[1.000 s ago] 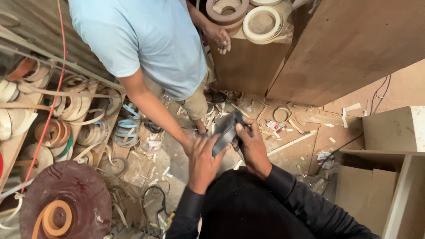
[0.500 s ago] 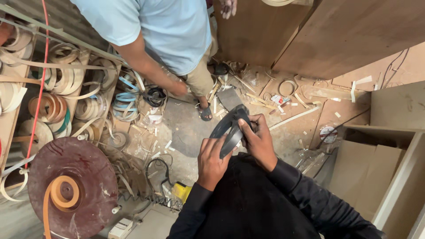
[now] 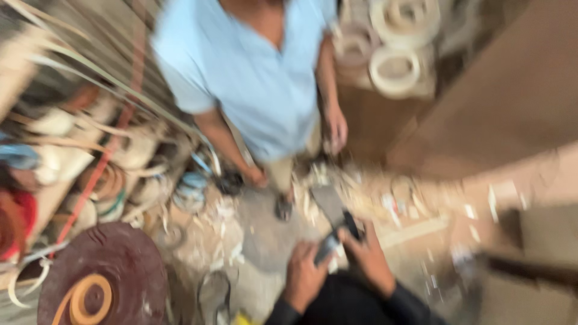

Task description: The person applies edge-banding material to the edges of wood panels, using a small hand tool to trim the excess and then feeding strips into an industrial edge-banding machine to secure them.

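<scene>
The picture is blurred by head motion. My left hand (image 3: 304,277) and my right hand (image 3: 370,256) are both closed around a dark grey hand-held tool (image 3: 337,238) held in front of my black sleeves. The tool tilts up to the right between the two hands. A person in a light blue shirt (image 3: 247,66) stands just beyond it, facing me, with one hand (image 3: 256,177) low near a dark round object (image 3: 230,182) and the other hand (image 3: 337,129) hanging at the side.
Rolls of edge banding (image 3: 394,72) lie on a brown cabinet at the back right. More coils and strips (image 3: 108,174) fill the left side. A dark red round disc (image 3: 108,277) with a tan coil sits at lower left. Wood scraps (image 3: 385,204) litter the floor.
The view has tilted up and blurred, showing more of the person in blue. My two hands have kept hold of the dark tool and sit lower in the picture.
</scene>
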